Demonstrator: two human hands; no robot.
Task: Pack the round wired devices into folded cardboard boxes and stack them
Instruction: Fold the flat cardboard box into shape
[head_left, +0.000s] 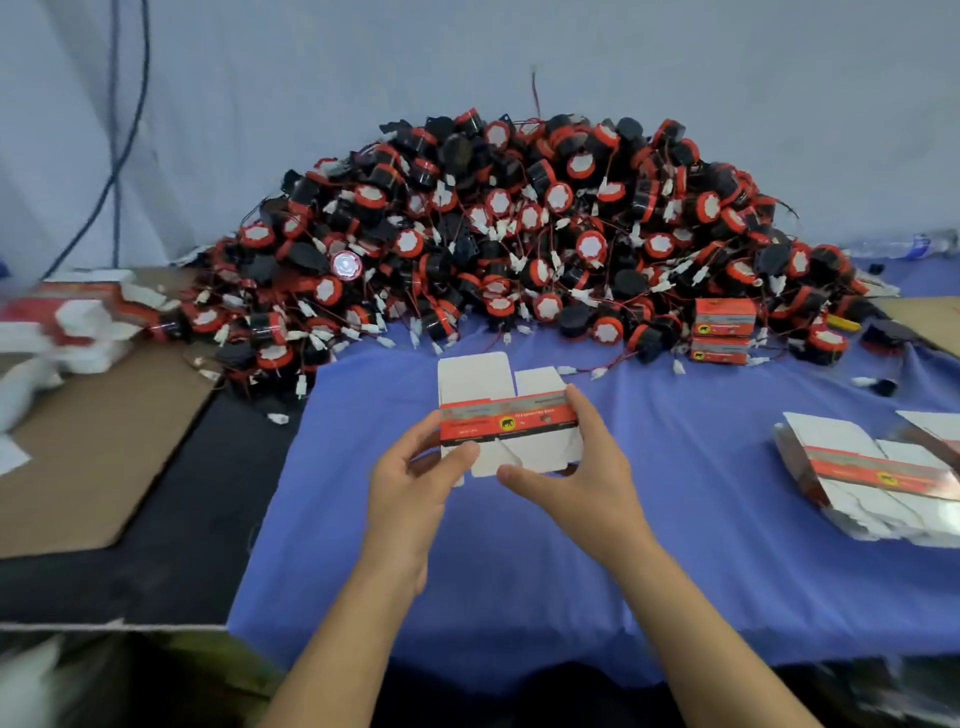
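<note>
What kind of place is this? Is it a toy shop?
Probably a small packing workshop: a huge heap of round wired devices, a stack of flat boxes, and a box held by the left hand and right hand.

Small packing workshop, hand-work bench. Evidence: large heap of identical round wired devices (498, 234) at 12 o'clock; flat box blanks (872, 478) piled at 3 o'clock; two closed boxes (724, 314) stacked at 1 o'clock; blue cloth (519, 571) over bench; cardboard sheet (93, 457) at 9 o'clock.

Single head-worn wide-angle view, facing forward and down, close above the blue cloth (701, 545), device heap (519, 234) beyond
</note>
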